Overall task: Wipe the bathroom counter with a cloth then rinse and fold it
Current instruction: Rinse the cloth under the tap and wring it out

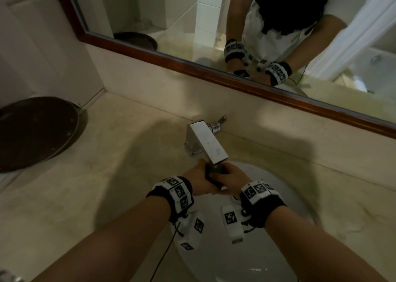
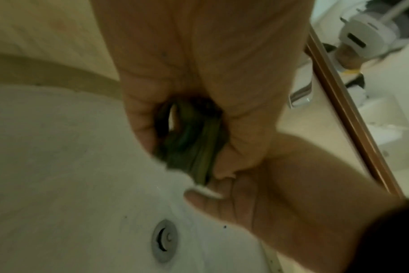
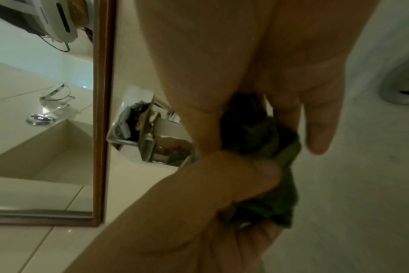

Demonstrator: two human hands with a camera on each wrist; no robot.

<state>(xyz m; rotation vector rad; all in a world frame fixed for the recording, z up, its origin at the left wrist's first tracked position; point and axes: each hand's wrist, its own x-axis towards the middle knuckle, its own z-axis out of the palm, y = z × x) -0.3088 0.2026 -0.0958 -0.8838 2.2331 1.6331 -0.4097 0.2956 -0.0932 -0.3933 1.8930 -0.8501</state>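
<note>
A dark green cloth (image 1: 215, 174), bunched into a tight roll, is held just below the spout of the chrome faucet (image 1: 205, 140), over the white sink (image 1: 214, 260). My left hand (image 1: 199, 181) grips one end and my right hand (image 1: 233, 178) grips the other, the two hands touching. In the left wrist view the cloth (image 2: 189, 144) is squeezed inside my left fist (image 2: 199, 73), and my right hand (image 2: 280, 175) lies against it. In the right wrist view my right hand (image 3: 257, 55) pinches the cloth (image 3: 268, 147) above my left hand (image 3: 199, 194). Most of the cloth is hidden.
The beige counter (image 1: 107, 174) surrounds the sink. A dark round tray (image 1: 36, 131) lies at its far left. The wood-framed mirror (image 1: 192, 13) runs along the back wall behind the faucet. The sink drain (image 2: 165, 240) is below the hands.
</note>
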